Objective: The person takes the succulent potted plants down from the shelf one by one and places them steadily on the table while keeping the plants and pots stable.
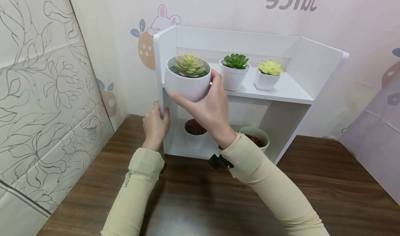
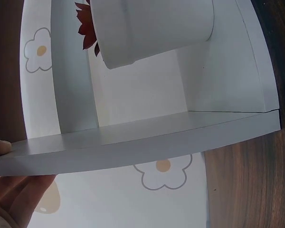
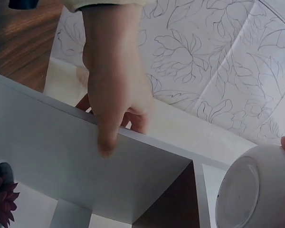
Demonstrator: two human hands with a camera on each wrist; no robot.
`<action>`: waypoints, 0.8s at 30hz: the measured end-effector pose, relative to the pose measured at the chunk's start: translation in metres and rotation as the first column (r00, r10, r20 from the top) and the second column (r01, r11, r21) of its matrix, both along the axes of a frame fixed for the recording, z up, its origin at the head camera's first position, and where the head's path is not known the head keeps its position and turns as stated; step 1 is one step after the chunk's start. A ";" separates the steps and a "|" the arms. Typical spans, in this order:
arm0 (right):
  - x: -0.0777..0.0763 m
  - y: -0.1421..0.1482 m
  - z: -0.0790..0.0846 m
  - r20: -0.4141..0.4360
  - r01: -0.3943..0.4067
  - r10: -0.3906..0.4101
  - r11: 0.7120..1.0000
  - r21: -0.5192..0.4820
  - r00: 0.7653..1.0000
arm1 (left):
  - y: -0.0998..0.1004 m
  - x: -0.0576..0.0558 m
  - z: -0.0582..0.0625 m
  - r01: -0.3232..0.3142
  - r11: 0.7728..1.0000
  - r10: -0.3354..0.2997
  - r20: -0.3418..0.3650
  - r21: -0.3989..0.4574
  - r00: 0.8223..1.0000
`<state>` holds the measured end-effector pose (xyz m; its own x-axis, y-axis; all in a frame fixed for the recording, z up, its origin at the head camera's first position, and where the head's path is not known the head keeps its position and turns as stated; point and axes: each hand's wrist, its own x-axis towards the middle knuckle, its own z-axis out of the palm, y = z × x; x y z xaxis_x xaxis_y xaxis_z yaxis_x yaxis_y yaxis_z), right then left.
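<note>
My right hand (image 1: 211,105) grips a round white bowl pot (image 1: 188,86) from its right side and below, and a pale green succulent (image 1: 189,65) sits in it. The pot is raised at the left end of the white shelf unit's upper shelf, overlapping its front edge in the head view; its round base (image 3: 238,192) shows in the right wrist view. With thumb inside and fingers outside, my left hand (image 1: 155,126) holds the shelf's left side panel (image 2: 133,147). Further right on the upper shelf stand a dark green succulent pot (image 1: 234,76) and a yellow-green succulent pot (image 1: 267,80).
On the lower shelf are a white pot with a red succulent (image 1: 195,138) and a wider pale pot (image 1: 262,137), partly hidden by my right sleeve. The shelf unit (image 1: 325,58) stands on a dark wooden table (image 1: 187,194), close to patterned walls behind and at left.
</note>
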<state>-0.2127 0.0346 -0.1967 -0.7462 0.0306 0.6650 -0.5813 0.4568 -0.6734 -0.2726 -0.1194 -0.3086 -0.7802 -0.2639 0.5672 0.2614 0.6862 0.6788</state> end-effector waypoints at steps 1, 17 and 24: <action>0.001 0.001 -0.001 -0.005 -0.005 0.005 1.000 -0.002 1.000 | 0.000 0.000 0.000 0.001 1.000 -0.001 -0.004 -0.001 1.000; 0.011 0.021 -0.019 -0.014 -0.074 0.074 0.997 -0.011 0.997 | 0.000 -0.001 0.000 -0.012 1.000 0.012 0.001 -0.010 1.000; 0.014 0.027 -0.028 -0.014 -0.114 0.114 0.993 -0.005 0.993 | 0.001 -0.001 0.001 -0.007 1.000 0.007 0.009 -0.007 1.000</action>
<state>-0.1992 0.0617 -0.2251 -0.7356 -0.0504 0.6755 -0.6388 0.3836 -0.6669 -0.2732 -0.1182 -0.3080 -0.7832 -0.2652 0.5624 0.2508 0.6929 0.6760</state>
